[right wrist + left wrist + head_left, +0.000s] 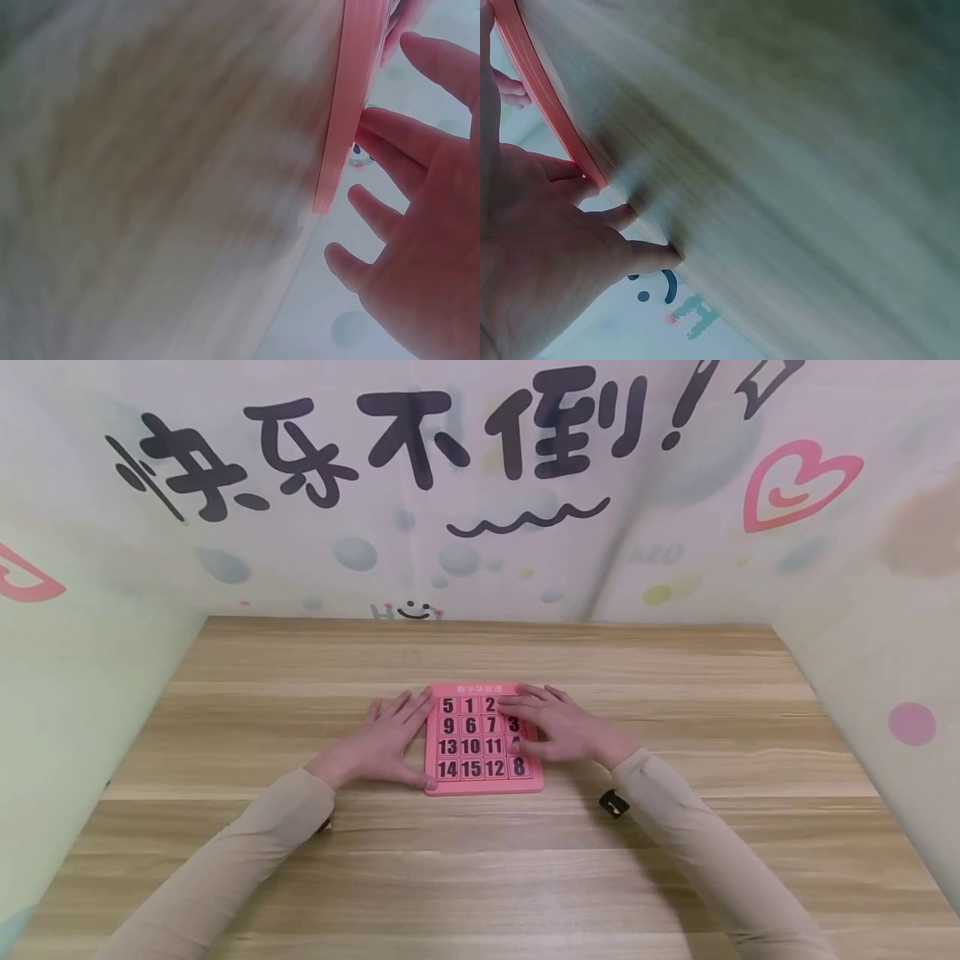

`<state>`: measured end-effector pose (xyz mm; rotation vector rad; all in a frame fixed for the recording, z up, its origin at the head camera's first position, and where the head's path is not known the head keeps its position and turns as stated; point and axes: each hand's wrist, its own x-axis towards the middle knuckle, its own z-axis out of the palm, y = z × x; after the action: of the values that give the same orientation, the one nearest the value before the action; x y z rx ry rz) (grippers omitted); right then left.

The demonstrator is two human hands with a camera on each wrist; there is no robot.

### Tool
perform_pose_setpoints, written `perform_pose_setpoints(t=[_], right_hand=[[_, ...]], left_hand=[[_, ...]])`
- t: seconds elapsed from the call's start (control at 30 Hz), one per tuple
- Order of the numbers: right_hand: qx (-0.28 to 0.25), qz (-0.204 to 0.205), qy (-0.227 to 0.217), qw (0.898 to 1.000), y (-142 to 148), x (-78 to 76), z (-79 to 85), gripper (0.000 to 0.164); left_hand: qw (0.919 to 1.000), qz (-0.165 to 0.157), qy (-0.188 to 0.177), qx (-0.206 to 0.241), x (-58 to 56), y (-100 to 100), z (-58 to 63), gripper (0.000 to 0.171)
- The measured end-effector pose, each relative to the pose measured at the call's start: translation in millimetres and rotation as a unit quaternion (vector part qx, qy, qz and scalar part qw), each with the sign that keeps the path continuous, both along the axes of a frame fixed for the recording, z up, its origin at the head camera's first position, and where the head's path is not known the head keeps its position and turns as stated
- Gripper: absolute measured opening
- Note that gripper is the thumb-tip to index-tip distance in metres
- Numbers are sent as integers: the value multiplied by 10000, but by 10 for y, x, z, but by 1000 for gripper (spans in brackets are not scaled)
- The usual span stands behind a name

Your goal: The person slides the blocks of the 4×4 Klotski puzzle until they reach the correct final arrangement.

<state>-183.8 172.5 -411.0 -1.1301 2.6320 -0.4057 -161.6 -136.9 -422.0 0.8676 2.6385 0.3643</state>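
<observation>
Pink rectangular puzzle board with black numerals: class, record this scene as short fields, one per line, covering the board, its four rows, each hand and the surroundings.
Object: pink rectangular puzzle board with black numerals, lying flat
Row 1: 5, 1, 2, last place hidden
Row 2: 9, 6, 7, 3
Row 3: 13, 10, 11, 4 (partly covered)
Row 4: 14, 15, 12, 8
Left hand: bare left hand, spread along the board's left edge
Right hand: bare right hand, reaching over the board's right side
Surface: light-brown wood-grain table
Behind: white backdrop with black lettering
</observation>
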Motion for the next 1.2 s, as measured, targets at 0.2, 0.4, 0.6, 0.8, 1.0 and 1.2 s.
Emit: perform_pose_setpoints(t=[0.2,0.4,0.6,0.8,1.0,1.2], right_hand=[[91,56,24,9999,3,-5,6,66],[192,182,126,9996,-1,-3,38,68],[191,300,273,9990,26,2,73,67],[75,397,287,9988,78,13,98,63],[98,408,208,9989,140,60,93,64],[144,440,261,9986,199,125,95,62]], left_hand=[[10000,25,-52,-14,4,5,16,126],[9999,44,-92,-44,15,0,19,126],[10000,11,-63,-8,18,6,19,126],[10000,47,-44,-44,21,1,27,126],[9999,40,-27,-98,25,5,21,126],[9999,54,-64,-113,25,25,28,126]])
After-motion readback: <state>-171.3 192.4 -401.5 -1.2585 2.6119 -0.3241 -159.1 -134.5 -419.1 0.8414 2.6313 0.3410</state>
